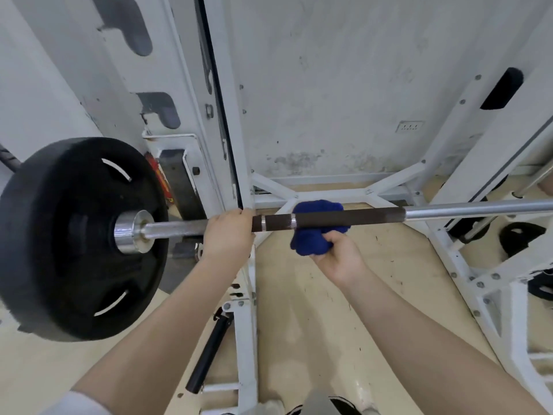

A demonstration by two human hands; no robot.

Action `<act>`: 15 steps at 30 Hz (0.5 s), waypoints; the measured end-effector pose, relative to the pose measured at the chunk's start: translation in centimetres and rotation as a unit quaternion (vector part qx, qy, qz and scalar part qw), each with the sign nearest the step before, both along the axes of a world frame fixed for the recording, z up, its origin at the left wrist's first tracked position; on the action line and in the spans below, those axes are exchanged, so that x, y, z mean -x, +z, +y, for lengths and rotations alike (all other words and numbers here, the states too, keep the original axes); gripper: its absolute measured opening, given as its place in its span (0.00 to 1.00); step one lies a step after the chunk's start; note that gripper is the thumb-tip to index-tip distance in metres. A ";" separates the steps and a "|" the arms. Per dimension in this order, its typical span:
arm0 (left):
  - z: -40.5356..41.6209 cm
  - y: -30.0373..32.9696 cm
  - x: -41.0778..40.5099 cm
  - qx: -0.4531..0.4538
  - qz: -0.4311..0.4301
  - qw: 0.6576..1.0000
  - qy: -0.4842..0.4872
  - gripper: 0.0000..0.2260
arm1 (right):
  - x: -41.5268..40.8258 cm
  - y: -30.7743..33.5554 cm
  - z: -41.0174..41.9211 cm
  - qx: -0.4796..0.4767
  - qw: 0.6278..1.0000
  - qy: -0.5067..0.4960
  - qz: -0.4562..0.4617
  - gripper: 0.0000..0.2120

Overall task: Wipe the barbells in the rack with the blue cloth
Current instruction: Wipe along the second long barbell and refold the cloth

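One barbell [344,218] — chrome shaft with a dark brown sleeve, lying level across the white rack [239,163]. One black weight plate [80,238] on its left end. One blue cloth [314,229], bunched, wrapped around the bar in your right hand [338,256] — grip clenched. Your left hand [229,235] grasps the bar.

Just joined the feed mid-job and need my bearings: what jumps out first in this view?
The big black weight plate on the bar's end fills the left side. The barbell runs across the middle of the view, with the left hand gripping it near the white rack upright. Just right of that, the right hand holds the bunched blue cloth against the bar's dark section.
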State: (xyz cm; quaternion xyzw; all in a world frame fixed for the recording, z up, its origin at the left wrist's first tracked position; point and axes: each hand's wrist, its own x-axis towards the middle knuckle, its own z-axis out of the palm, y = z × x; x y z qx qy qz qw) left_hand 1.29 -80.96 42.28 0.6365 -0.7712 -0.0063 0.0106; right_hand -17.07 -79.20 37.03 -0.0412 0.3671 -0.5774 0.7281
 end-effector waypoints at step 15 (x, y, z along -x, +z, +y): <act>-0.3 -0.3 -2.2 0.050 -0.011 0.997 -0.058 0.08 | -10.2 1.7 0.5 -0.045 0.998 0.019 0.038 0.19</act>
